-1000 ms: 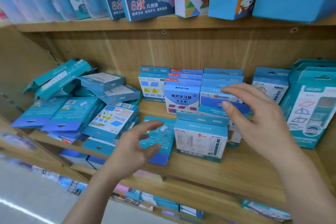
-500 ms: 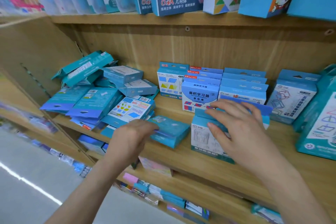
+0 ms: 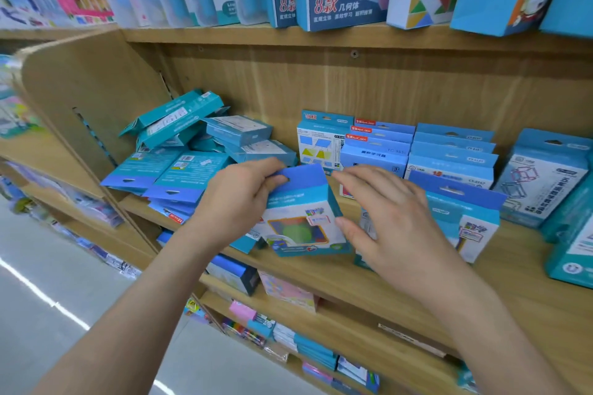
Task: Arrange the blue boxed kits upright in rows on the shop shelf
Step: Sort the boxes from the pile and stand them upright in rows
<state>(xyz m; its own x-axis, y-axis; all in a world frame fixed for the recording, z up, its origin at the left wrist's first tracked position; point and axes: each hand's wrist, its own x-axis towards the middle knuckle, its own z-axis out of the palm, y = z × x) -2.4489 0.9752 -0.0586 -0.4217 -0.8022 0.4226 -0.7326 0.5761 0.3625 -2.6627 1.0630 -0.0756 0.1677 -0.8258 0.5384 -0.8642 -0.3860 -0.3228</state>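
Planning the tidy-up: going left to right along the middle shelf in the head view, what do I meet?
Pile of toppled kits, left hand, tilted kit, right hand, front upright kit, cube-frame kit.

The blue kit (image 3: 301,218) that lay flat just left of the front standing kit (image 3: 471,221) a second ago is now raised almost upright, slightly tilted, its printed face turned outward. The left hand (image 3: 237,202), open in the air a second ago and laid on the kit half a second ago, now grips its dark blue hang tab. The right hand (image 3: 391,221) has moved left off the top of the front standing kit, its fingers spread and its thumb against the raised kit's right edge.
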